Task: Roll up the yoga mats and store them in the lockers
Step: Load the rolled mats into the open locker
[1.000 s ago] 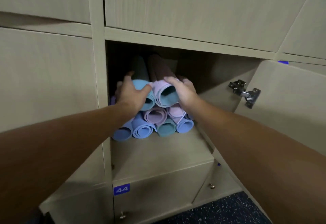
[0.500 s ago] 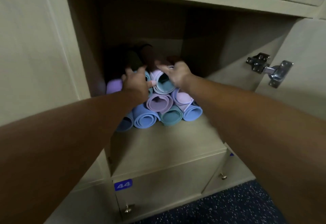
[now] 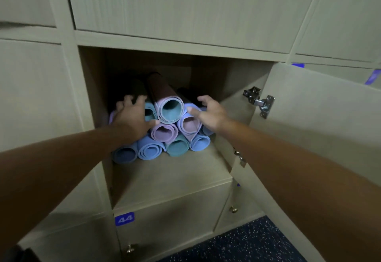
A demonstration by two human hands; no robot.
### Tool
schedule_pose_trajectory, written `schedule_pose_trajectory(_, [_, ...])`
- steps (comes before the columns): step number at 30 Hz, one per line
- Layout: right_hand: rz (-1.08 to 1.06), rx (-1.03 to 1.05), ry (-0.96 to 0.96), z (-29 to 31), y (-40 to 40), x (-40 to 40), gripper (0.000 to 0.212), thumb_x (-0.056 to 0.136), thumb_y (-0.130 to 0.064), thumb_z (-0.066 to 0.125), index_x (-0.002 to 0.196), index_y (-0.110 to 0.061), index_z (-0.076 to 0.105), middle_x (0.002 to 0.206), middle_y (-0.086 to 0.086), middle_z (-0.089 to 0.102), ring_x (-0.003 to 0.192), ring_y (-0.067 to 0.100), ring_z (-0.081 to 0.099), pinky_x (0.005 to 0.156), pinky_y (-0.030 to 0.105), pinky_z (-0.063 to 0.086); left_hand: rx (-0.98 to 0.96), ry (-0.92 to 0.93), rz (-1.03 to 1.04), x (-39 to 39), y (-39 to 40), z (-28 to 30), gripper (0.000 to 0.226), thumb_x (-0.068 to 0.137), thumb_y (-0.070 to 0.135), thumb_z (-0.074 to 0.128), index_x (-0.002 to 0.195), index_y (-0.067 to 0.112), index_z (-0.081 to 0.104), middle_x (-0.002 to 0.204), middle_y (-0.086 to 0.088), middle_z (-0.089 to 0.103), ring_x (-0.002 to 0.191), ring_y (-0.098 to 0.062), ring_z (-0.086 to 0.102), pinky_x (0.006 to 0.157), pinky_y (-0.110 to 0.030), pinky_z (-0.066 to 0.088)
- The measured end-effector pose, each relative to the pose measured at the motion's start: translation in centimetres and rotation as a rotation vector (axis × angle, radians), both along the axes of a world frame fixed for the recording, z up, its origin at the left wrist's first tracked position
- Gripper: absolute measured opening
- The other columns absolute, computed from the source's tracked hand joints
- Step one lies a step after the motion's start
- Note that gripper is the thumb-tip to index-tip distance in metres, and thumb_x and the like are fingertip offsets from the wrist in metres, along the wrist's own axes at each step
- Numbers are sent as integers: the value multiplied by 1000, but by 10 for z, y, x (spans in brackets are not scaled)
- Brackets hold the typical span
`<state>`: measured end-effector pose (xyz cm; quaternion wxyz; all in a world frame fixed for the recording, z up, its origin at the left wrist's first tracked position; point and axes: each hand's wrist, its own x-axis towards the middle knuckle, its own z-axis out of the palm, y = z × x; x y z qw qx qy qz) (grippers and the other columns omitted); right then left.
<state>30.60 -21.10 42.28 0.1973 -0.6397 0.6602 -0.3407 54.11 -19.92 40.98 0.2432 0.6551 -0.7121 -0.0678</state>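
Head view: a pile of rolled yoga mats (image 3: 165,138) is seen inside the open locker (image 3: 171,171), stacked like a little pyramid. The pile is pushed toward the far left of the shelf, and its round ends face out.

On top, a pink roll with a teal inside (image 3: 170,109) is seen. A teal roll (image 3: 150,111) is beside it on the left, partly hidden by the left hand. Under these, a pink roll (image 3: 164,133) and a purple roll (image 3: 188,123) are seen. At the bottom, a dark blue roll (image 3: 124,154), a light blue roll (image 3: 150,150), a teal-green roll (image 3: 178,148) and another blue roll (image 3: 200,142) are lined up.

The left hand (image 3: 132,121) is laid on the left side of the pile, with fingers spread and nothing grasped. The right hand (image 3: 209,113) is held at the right side of the pile, with fingers loose and spread and nothing grasped; whether the purple roll is touched cannot be told.

Bare shelf is left in front of the pile, out to the near edge. Open room is also left to the right of the pile and above it.

The locker door (image 3: 321,117) is swung open on the right, and a metal hinge (image 3: 258,101) is seen on it. Below, a blue label marked 44 (image 3: 124,219) is stuck on a shut door. Dark speckled floor (image 3: 247,243) is seen at the bottom.
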Motion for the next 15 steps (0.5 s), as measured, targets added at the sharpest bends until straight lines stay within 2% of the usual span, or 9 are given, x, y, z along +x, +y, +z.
schedule_pose_trajectory(3, [42, 42, -74, 8, 40, -9, 57, 83, -47, 81, 131, -26, 58, 124, -2, 64, 117, 20, 61, 104, 41, 50, -7, -41, -63, 1, 32, 4, 77, 88, 45, 75, 150, 18, 40, 147, -18, 38, 130, -42, 38, 112, -44, 33])
schedule_pose_trajectory(7, [70, -26, -86, 14, 96, -8, 61, 69, -55, 83, 120, -32, 60, 125, -2, 68, 114, 16, 64, 105, 40, 50, -7, -97, -89, 10, 79, 9, 70, 88, 41, 74, 147, 19, 44, 143, -16, 45, 129, -39, 45, 109, -44, 40])
schedule_pose_trajectory(11, [79, -37, -62, 32, 160, -13, 54, 86, -29, 82, 134, -17, 58, 122, -7, 58, 115, 11, 55, 98, 23, 40, -26, -119, -140, 11, 139, 23, 63, 89, 44, 73, 142, 21, 49, 140, -11, 50, 126, -36, 48, 103, -45, 44])
schedule_pose_trajectory(15, [65, -86, -5, 54, 222, -20, 62, 84, -34, 83, 137, -18, 57, 129, -1, 62, 121, 14, 57, 103, 28, 42, -54, -80, -173, 14, 201, 38, 52, 91, 47, 69, 132, 21, 54, 131, -7, 58, 120, -30, 53, 96, -43, 48])
